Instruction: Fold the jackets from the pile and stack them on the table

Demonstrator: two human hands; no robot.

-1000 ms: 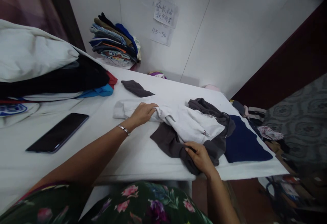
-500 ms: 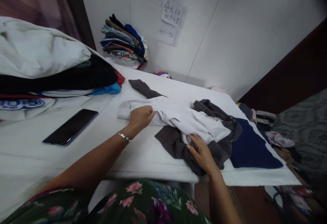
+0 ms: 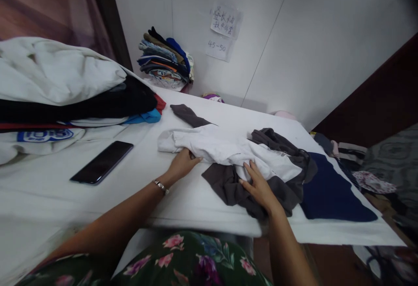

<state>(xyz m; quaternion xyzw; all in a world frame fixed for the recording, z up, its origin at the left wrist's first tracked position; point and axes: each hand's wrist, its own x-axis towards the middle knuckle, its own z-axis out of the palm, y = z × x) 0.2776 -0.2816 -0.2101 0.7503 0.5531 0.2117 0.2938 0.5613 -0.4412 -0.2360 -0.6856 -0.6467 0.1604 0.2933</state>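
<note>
A white and dark-grey long-sleeved garment [image 3: 218,146] lies rumpled on the white table. One dark sleeve points to the far left, and more dark cloth is bunched at the near side and on the right. At the white part's near-left edge, my left hand [image 3: 183,164] is closed on the fabric, with its fingertips tucked under the cloth. My right hand [image 3: 259,186] rests on the garment with fingers stretched and apart, where white meets dark cloth. A folded navy garment [image 3: 335,190] lies to the right, partly under the dark cloth.
A black phone [image 3: 102,162] lies on the table [image 3: 130,199] at left, before a heap of clothes [image 3: 58,72]. Folded clothes are stacked [image 3: 165,59] by the wall, below and left of handwritten paper signs [image 3: 224,22]. More clothes [image 3: 372,181] lie beyond the table's right end.
My left hand has come off the top of the white cloth, down to its near edge. My right hand has shifted only slightly. The whole view has moved a little.
</note>
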